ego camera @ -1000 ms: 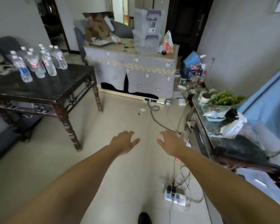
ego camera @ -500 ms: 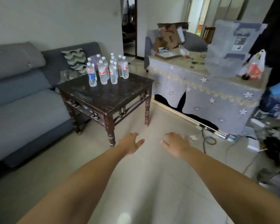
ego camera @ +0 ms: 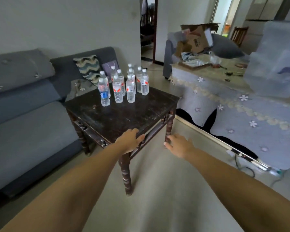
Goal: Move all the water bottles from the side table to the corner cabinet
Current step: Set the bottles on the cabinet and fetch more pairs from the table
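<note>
Though rear water bottles (ego camera: 122,86) overlap at the side table's (ego camera: 124,118) far corner, left hand (ego camera: 130,139) and right hand (ego camera: 178,145), fingers loosely spread, now reach nearer its near corner

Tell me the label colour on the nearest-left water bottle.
Blue, on the bottle at the group's front left; head view.

Clear plastic bottles (ego camera: 122,84); worn dark wood table (ego camera: 120,114)

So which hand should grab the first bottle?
Probably the left hand: it is over the side table, on the same side as the water bottles. The right hand hangs past the table's edge, over the floor. Both hold nothing.
</note>
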### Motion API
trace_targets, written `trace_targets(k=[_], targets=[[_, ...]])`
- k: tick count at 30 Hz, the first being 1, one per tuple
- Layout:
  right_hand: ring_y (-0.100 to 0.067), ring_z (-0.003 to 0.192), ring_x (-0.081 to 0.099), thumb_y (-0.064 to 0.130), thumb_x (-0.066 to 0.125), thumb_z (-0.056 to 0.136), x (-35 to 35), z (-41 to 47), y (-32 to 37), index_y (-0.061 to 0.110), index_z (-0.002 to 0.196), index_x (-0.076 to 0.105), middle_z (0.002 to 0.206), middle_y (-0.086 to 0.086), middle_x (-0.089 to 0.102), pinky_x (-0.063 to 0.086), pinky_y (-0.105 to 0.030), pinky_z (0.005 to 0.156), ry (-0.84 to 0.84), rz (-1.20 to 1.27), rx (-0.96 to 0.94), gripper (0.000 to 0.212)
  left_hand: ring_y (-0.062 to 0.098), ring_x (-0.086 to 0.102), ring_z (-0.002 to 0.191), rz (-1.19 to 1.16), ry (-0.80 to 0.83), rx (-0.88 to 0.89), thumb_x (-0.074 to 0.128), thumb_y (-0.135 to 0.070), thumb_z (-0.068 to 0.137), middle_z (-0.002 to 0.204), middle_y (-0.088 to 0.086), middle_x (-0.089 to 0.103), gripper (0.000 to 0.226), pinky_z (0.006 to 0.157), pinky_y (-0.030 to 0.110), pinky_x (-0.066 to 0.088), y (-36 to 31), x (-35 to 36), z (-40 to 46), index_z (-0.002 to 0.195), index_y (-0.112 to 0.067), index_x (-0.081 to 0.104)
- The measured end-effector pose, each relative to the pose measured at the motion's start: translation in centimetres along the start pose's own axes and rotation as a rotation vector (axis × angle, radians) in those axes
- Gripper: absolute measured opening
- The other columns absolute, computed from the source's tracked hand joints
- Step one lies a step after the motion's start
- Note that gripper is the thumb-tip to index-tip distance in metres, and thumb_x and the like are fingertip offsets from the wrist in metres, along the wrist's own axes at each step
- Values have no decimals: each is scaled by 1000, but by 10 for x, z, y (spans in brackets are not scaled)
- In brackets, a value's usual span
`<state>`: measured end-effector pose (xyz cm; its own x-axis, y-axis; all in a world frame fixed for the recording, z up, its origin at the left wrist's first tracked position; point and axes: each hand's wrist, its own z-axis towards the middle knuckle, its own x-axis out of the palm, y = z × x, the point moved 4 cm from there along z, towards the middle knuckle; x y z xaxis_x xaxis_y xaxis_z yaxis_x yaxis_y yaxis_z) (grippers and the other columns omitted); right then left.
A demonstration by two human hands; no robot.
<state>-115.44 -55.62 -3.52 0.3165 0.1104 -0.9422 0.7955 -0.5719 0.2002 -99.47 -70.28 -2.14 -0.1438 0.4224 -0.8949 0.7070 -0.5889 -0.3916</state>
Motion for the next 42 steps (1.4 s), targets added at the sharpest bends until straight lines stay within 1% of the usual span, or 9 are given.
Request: trace_targets(k=[5, 12, 16, 20, 26, 28, 31, 38, 42], targets=[[-28, 137, 38, 51, 33, 100, -12, 82, -18, 24, 144, 39, 148, -6, 41, 18, -58, 115, 26, -24, 9, 53, 33, 44, 131, -36, 37, -3, 38, -55, 96, 145, 14, 42, 62, 108, 45, 38, -2, 2, 77, 144, -16, 37], [-29, 134, 42, 48, 37, 100, -67, 228, -51, 18, 142, 43, 144, -8, 45, 33, -43, 107, -47, 1, -94, 52, 32, 46, 130, -123, -23, -115, 39, -56, 95, 147, 12, 41, 63, 108, 47, 40, -17, -20, 209, 146, -18, 35], [-30, 135, 40, 50, 32, 100, -94, 294, -66, 19, 145, 38, 148, -8, 42, 32, -46, 108, -25, -102, -144, 55, 33, 46, 130, -148, -69, -172, 40, -55, 95, 145, 14, 43, 63, 108, 47, 39, -23, -31, 268, 145, -16, 36], [-31, 137, 39, 50, 31, 101, -108, 349, -72, 19, 147, 35, 150, -7, 40, 25, -54, 115, 31, -144, -157, 56, 31, 52, 125, -320, -90, -271, 43, -53, 95, 140, 15, 49, 61, 103, 38, 42, -21, -28, 315, 143, -14, 40], [-28, 141, 34, 51, 31, 100, -110, 435, -48, 22, 147, 34, 153, -4, 37, 14, -61, 116, 91, -122, -219, 55, 28, 53, 124, -482, -135, -427, 47, -50, 94, 139, 11, 53, 61, 97, 34, 42, 18, -37, 384, 142, -13, 41], [-27, 142, 33, 51, 31, 100, -110, 465, -38, 23, 147, 34, 153, -3, 36, 13, -62, 116, 94, -114, -232, 55, 30, 53, 124, -478, -161, -448, 49, -48, 94, 137, 12, 55, 60, 100, 36, 41, 33, -44, 411, 140, -10, 43], [-27, 141, 34, 52, 31, 100, -116, 508, -27, 23, 147, 34, 153, -3, 36, 14, -61, 116, 94, -92, -230, 56, 32, 56, 116, -538, -221, -509, 54, -44, 92, 131, 16, 57, 57, 91, 36, 42, 52, -58, 449, 133, -5, 46], [-29, 136, 42, 50, 44, 97, -129, 597, -8, 17, 149, 30, 149, -9, 43, 34, -52, 112, 63, 130, -112, 64, 36, 37, 139, -694, -295, -703, 71, -39, 83, 154, 17, 31, 96, 108, 46, 40, 84, -65, 512, 152, -7, 13], [-31, 140, 38, 44, 57, 93, -118, 629, -1, 11, 152, 22, 152, -13, 37, 35, -43, 113, 82, 353, -57, 76, 36, 35, 140, -807, -366, -729, 77, -34, 78, 154, 15, 28, 101, 109, 49, 39, 94, -57, 533, 152, -13, 12]])
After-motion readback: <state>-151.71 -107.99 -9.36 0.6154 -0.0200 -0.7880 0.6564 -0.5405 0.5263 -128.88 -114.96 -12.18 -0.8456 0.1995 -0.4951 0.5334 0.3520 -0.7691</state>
